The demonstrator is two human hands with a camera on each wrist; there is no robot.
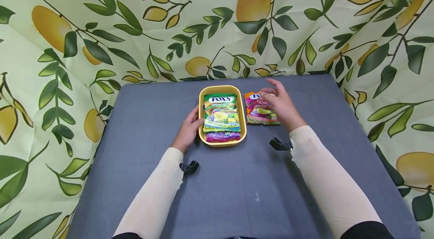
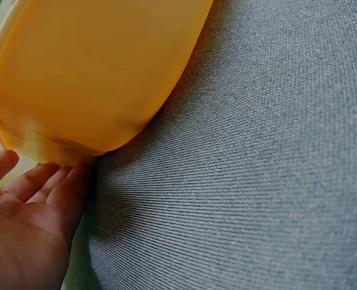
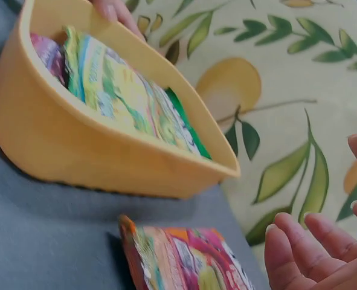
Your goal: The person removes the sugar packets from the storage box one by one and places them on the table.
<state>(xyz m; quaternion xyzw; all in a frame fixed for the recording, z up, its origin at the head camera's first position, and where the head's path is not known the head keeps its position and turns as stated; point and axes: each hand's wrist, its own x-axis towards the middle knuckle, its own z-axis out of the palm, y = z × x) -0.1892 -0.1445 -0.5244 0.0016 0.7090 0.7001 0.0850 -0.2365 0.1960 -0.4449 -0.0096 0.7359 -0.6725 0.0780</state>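
Note:
A yellow plastic tub (image 1: 244, 122) stands on the grey table. Inside it a green and yellow Fox's candy bag (image 1: 221, 114) lies over a purple candy bag (image 1: 222, 137), whose lower end alone shows. My left hand (image 1: 187, 130) holds the tub's left side, thumb at the rim and fingers against the outer wall (image 2: 87, 78). To the right of the tub lies a pink and orange Fox's candy bag (image 1: 253, 113). Above that bag my right hand (image 1: 283, 105) hovers with its fingers spread and nothing in them; the right wrist view shows a gap between fingers (image 3: 287, 254) and bag.
Grey cloth covers the table (image 1: 230, 186). A curtain (image 1: 135, 24) printed with leaves and yellow fruit hangs behind the table and along both sides. Each wrist carries a small black mount, the left one (image 1: 189, 167) close to the table surface.

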